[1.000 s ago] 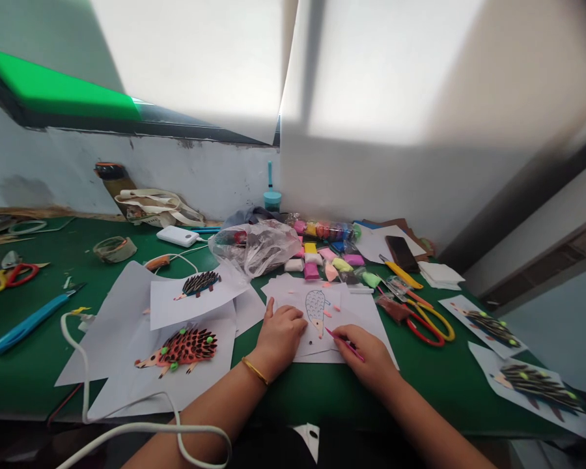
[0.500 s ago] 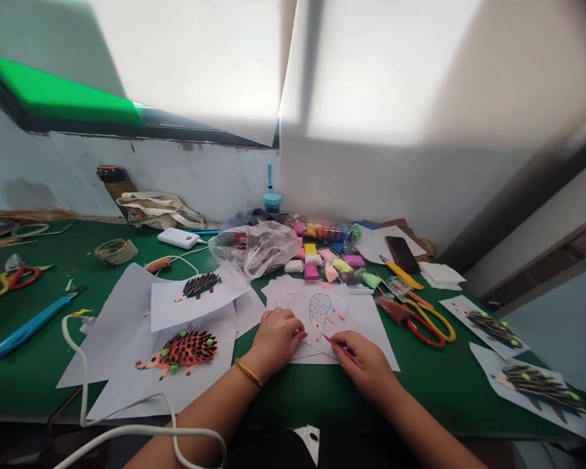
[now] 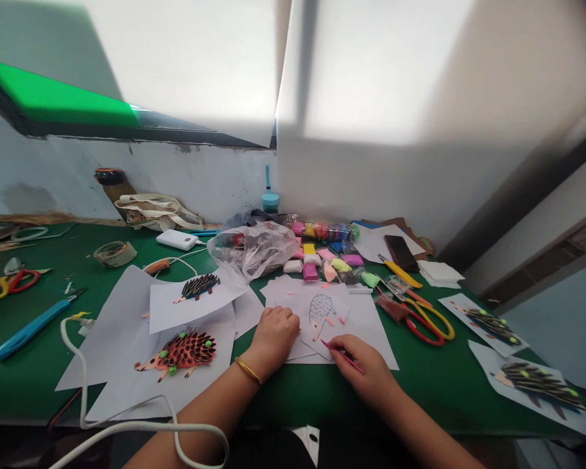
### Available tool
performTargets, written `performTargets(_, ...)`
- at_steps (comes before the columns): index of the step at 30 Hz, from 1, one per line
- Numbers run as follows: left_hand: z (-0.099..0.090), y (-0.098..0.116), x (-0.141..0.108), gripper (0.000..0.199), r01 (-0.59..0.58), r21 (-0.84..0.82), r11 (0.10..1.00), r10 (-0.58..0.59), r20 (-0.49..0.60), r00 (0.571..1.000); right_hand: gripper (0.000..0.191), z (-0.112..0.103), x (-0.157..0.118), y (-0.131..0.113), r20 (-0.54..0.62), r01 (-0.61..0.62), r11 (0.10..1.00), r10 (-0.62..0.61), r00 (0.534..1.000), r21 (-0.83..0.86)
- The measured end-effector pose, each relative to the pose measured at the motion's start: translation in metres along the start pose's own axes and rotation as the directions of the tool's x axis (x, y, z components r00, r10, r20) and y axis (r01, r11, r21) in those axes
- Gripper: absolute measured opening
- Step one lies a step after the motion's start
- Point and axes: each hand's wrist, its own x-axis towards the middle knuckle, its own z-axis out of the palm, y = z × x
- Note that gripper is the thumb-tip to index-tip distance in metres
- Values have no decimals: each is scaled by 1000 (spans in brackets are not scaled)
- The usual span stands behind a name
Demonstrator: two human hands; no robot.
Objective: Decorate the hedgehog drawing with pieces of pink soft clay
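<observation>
Head view: blue-outlined hedgehog drawing point(image 3: 321, 309) on white papers point(image 3: 371, 332), middle of green desk point(image 3: 273, 400).
Right hand point(image 3: 360, 362) pinches pink pointed tool point(image 3: 326, 344), tip near snout point(image 3: 316, 337); left hand point(image 3: 276, 333) on white papers, fingers curled, can't tell if holding anything.

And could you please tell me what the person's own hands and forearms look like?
Both the left hand and right hand are ungloved, and no sleeves show on the forearms. A slim, gold-coloured bangle circles the left wrist; the right wrist shows no jewellery.
</observation>
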Motion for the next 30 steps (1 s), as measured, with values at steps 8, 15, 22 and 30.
performTargets(8, 5, 4, 3, 9, 1, 18, 1000, 0, -77, 997, 21, 7, 2, -3, 3, 29, 998, -29, 1000, 59)
performTargets(15, 1, 2, -3, 21, -53, -169, 984, 39, -82, 996, 22, 9, 6, 0, -54, 33, 999, -31, 998, 37)
performTargets(22, 0, 3, -3, 18, -75, -148, 986, 67, -56, 996, 30, -17, 20, 20, -240, -10, 999, -1, 971, -45)
performTargets(30, 2, 0, 0, 18, -83, -143, 986, 75, -55, 996, 40, -37, 49, 54, -156, -42, 950, -7, 988, -308)
